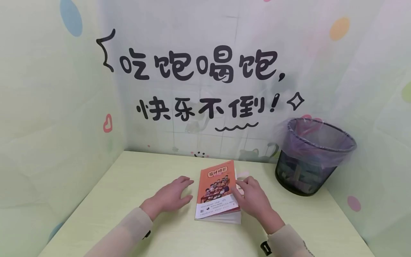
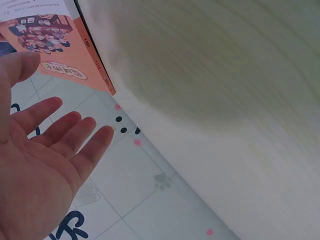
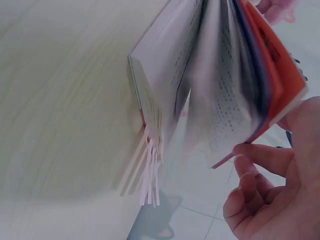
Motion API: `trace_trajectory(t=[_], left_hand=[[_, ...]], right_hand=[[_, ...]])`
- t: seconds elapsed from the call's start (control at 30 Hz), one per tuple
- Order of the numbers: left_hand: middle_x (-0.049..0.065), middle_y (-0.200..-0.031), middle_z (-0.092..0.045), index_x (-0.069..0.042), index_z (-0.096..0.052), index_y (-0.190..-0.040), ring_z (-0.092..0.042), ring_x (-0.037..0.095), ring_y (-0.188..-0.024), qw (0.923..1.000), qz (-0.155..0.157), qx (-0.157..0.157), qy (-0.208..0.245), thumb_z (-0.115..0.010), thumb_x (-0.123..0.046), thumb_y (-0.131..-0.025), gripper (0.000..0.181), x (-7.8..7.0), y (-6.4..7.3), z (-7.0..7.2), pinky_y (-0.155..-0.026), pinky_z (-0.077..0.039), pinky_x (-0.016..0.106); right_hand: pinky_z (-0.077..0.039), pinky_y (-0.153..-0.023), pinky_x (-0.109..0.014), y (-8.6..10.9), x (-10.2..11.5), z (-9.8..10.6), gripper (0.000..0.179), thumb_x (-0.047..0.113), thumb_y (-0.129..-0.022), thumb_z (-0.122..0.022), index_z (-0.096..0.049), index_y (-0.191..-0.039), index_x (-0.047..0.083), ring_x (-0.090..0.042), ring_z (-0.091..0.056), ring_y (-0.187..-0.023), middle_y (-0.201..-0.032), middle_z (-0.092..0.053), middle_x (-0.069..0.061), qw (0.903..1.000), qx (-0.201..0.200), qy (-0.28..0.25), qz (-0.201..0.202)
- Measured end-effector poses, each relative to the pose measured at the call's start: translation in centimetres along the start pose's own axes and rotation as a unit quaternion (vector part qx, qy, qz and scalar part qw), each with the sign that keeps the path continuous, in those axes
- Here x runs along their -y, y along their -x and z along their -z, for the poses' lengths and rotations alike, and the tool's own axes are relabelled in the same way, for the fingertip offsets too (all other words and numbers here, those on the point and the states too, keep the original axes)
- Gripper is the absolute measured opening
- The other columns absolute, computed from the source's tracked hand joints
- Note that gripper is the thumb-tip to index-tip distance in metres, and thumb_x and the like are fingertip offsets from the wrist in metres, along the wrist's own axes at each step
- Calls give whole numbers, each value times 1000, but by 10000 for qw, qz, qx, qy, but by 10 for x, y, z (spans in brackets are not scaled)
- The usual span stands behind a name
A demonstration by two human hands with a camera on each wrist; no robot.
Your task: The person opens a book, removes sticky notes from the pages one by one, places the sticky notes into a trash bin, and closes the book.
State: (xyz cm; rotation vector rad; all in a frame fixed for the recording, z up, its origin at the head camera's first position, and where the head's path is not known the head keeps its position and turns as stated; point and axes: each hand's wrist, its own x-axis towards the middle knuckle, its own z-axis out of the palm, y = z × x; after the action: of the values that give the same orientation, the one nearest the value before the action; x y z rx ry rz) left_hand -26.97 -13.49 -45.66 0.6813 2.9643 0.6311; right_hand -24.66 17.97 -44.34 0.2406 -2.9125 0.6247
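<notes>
An orange-covered book (image 1: pixel 214 180) with a white band across its lower cover lies on the table, its spine toward my left hand. My right hand (image 1: pixel 255 198) pinches the book's front cover and some pages at the free edge. In the right wrist view, that part of the book (image 3: pixel 235 95) is lifted and its pages fan apart, some blurred. Pale pink tassel strands (image 3: pixel 151 175) hang out from between the lower pages. My left hand (image 1: pixel 168 196) is just left of the spine, fingers spread and apart from the book. The left wrist view shows its palm (image 2: pixel 37 185) holding nothing.
A dark mesh waste bin (image 1: pixel 303 173) with a purple plastic liner (image 1: pixel 321 150) stands at the table's back right. Behind the pale table (image 1: pixel 128 185) rises a printed wall covering (image 1: pixel 205 85) with large black characters. Similar coverings close off both sides.
</notes>
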Motion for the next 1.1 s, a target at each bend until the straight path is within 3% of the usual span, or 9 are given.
trace_trajectory(t=[0.1,0.2,0.4,0.5,0.63,0.73,0.87,1.0,1.1], left_hand=[[18,-164,-54,-7,-58,-158,-55,39,-151,10000,-7,-22,2,-72,-32,-106,59,0,0,1,-122,-50,58],[17,-164,-54,-7,-58,-158,-55,38,-151,10000,33,-26,-20,-72,-32,-106,59,2,2,-1,-122,-50,57],[17,-164,-53,-7,-56,-159,-56,38,-150,9998,113,-148,-36,-71,-33,-107,60,8,0,2,-121,-51,58],[19,-164,-53,-5,-55,-159,-56,40,-149,9996,4,-289,-30,-69,-32,-108,59,11,-3,9,-120,-52,58],[21,-163,-53,-2,-55,-158,-57,42,-148,9988,-120,-475,4,-66,-29,-109,57,12,-3,19,-119,-52,59],[23,-162,-53,-1,-56,-157,-57,43,-147,9978,-161,-634,82,-65,-27,-109,55,10,-3,25,-118,-53,60],[22,-162,-53,-1,-56,-157,-58,43,-146,9960,-182,-860,189,-64,-27,-110,55,8,-5,33,-117,-53,60],[22,-163,-53,-2,-56,-157,-59,42,-146,9937,-213,-1056,296,-63,-27,-110,54,3,-7,41,-117,-53,60],[22,-163,-53,-2,-56,-157,-60,42,-145,9918,-245,-1196,367,-64,-28,-110,54,-2,-7,46,-118,-53,60]], right_hand=[[-57,-98,-47,1,5,0,48,41,-114,-59,-70,-147,10,-24,-58,-115,-125,-64,-7,9981,-55,-610,41],[-55,-112,-57,4,7,-4,47,39,-118,-49,-68,-151,12,-28,-60,-129,-140,-64,-9,9903,87,-1382,103],[-54,-113,-59,5,10,-14,54,40,-122,-30,-59,-160,14,-27,-63,-132,-149,-64,-7,9594,623,-2743,223],[-52,-116,-59,1,9,-16,54,34,-122,-27,-55,-161,9,-34,-61,-141,-156,-62,-13,9421,943,-3187,448],[-38,-128,-66,-3,6,-22,52,28,-121,-30,-50,-163,4,-43,-49,-156,-165,-56,-19,9233,1442,-3498,655],[-31,-132,-67,-5,5,-28,52,30,-120,-40,-47,-167,9,-43,-43,-160,-167,-54,-16,9253,1562,-3383,710],[-37,-130,-65,-6,8,-36,55,36,-115,-56,-48,-167,18,-40,-42,-161,-169,-52,-12,9342,1634,-3014,984],[-35,-130,-65,-6,13,-41,63,40,-110,-66,-47,-166,18,-37,-41,-162,-171,-49,-8,9360,1853,-2668,1351],[-36,-130,-64,-5,17,-45,73,44,-106,-70,-42,-169,18,-34,-43,-161,-172,-48,-7,9438,1984,-2196,1471]])
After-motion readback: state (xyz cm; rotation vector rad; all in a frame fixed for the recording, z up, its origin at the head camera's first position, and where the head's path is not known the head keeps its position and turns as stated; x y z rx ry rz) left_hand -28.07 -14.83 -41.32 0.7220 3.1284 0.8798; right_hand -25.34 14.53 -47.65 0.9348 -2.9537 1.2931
